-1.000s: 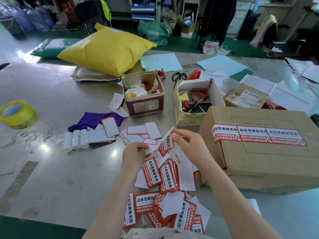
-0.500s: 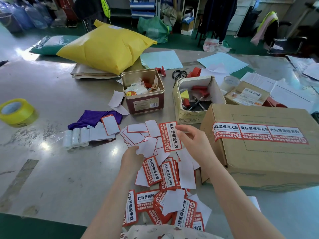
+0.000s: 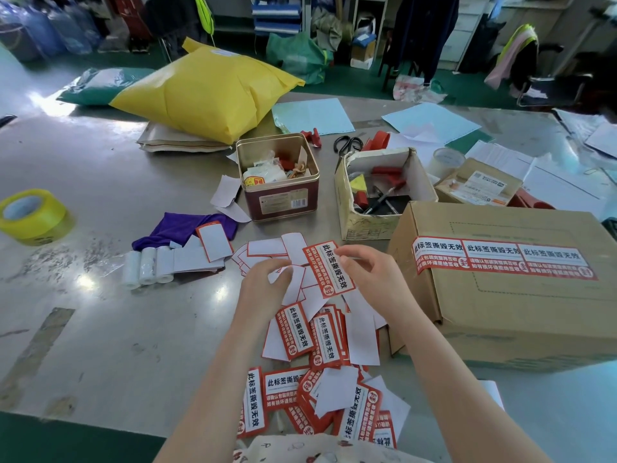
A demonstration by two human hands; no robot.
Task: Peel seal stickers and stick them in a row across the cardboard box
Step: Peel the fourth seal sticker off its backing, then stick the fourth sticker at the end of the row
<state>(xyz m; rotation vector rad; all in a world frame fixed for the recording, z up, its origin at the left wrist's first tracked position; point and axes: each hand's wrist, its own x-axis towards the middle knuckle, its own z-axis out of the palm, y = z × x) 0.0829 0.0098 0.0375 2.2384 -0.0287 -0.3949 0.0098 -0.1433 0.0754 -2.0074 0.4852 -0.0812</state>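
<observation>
Head view, peeling step finished for one label. Right hand pinching a freed seal sticker by its top edge, printed face up, above the litter of labels on the worktop. Left hand gripping the spent backing paper, fingers curled round it, just beside the sticker.

Next move, as judged: carrying the sticker rightward to the cardboard box and laying it in line with the row of stuck stickers; calls for level alignment with the row already begun, an edge set down first, then smoothing flat; backing paper to be dropped aside. Open space on the box top lies mainly right of the row.

Counts: three stickers in the row on the box, edge to edge; one sticker in hand; unpeeled stickers in a loose overlapping pile near the worktop's front edge, too overlapped to count exactly; discarded backings likewise several. One yellow tape roll, one open tin, one pair of scissors.
</observation>
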